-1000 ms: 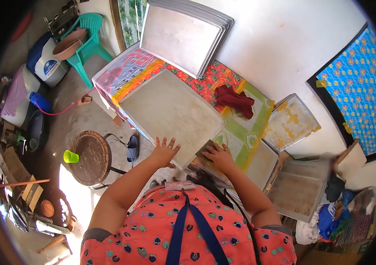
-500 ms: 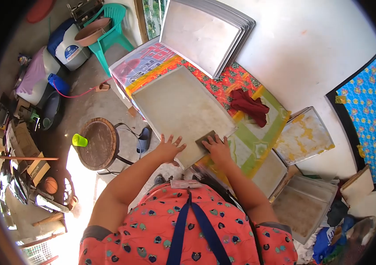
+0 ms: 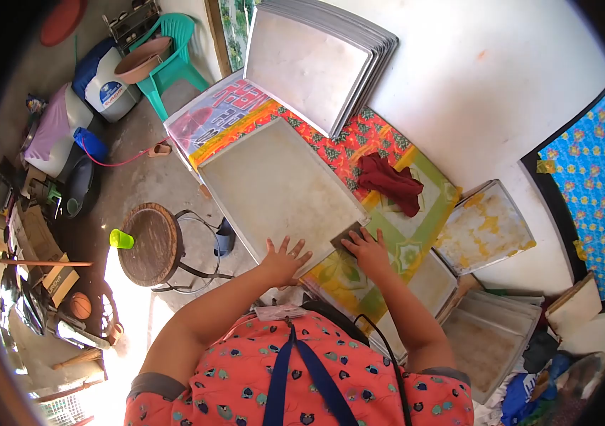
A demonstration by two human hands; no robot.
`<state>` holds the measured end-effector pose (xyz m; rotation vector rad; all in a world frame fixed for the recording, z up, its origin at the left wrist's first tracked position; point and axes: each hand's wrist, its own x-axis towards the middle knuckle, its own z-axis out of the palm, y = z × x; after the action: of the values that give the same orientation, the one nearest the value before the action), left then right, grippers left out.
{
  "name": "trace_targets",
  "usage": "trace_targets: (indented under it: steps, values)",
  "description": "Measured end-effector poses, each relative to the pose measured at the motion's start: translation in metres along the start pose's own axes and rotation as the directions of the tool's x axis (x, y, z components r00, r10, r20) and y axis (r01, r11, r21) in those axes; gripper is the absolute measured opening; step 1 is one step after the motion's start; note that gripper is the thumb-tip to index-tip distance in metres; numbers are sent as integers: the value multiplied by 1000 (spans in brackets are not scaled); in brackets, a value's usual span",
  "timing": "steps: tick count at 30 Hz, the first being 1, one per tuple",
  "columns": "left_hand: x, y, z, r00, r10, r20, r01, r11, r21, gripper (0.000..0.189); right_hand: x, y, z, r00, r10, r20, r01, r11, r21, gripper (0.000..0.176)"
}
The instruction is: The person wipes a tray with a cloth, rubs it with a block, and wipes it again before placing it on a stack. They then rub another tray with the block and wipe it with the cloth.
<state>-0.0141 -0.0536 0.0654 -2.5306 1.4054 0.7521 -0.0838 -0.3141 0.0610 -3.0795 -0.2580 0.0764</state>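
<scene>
A large, shallow metal tray (image 3: 281,184) lies at an angle on the covered table. My left hand (image 3: 282,264) grips its near edge, fingers spread over the top and the thumb apparently under the rim. At the tray's right corner, my right hand (image 3: 368,254) presses on a dark square scouring pad (image 3: 346,238). The fingers cover part of the pad, which overlaps the corner. A crumpled dark red cloth (image 3: 391,182) rests on the table beyond my right hand.
A stack of metal trays (image 3: 309,67) leans on the wall at the table's far end. More trays (image 3: 487,227) stand at the right. Left of the table are a round wooden stool (image 3: 150,245) with a lime-green cup (image 3: 121,239) and a green chair (image 3: 175,67).
My right hand and the pad have moved along the near edge to the tray's right corner. The left hand still holds the near edge. The view has shifted slightly.
</scene>
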Motion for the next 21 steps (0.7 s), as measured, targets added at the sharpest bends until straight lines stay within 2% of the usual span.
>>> trace_targets:
  steps: [2, 8, 14, 20, 21]
  values:
    - [2, 1, -1, 1000, -7, 23, 7, 1000, 7, 91, 18, 1, 6, 995, -5, -100, 9, 999, 31, 48]
    - [4, -2, 0, 1000, 9, 6, -8, 999, -53, 95, -5, 20, -1, 992, 44, 120, -50, 998, 49, 51]
    - [6, -1, -2, 1000, 6, 22, -6, 1000, 0, 93, 48, 28, 4, 1000, -23, -18, 24, 998, 63, 49]
    - [4, -3, -3, 1000, 12, 21, -10, 997, -71, 94, 20, 42, 1, 994, -51, 93, 43, 995, 88, 50]
    - [4, -2, -3, 1000, 13, 15, -12, 998, -67, 93, 24, 41, 0, 995, -65, 72, 59, 994, 87, 49]
